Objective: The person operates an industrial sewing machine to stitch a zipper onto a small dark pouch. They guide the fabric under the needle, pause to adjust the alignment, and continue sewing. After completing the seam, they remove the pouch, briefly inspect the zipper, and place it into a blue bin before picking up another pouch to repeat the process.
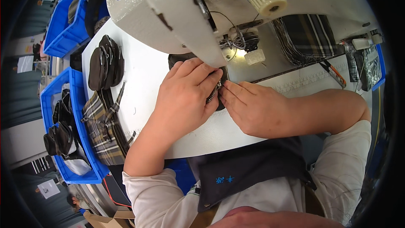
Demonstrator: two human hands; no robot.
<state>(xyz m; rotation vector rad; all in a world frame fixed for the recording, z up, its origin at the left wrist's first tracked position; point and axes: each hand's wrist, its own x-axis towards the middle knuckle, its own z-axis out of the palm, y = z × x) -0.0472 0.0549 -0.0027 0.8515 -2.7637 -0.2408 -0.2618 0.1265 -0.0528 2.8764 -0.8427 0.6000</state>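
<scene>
A dark zippered pouch piece (177, 60) lies at the sewing foot of a white sewing machine (168, 12), with a lit spot beside the needle area. My left hand (185, 90) is closed over the piece, its fingers bent and largely covering it. A strip of metal zipper teeth (212, 94) shows between my hands. From the right, my right hand (255, 109) grips the piece's edge near the zipper with its fingers pressed together. The fingertips and most of the piece's outline are hidden.
Dark pouches (106, 63) are stacked left on the white table (145, 84), above plaid fabric (103, 126). A blue bin (76, 109) holds more dark pieces. Right of the needle lie striped plaid panels (310, 36) and orange-handled snips (335, 75). The machine head overhangs my hands.
</scene>
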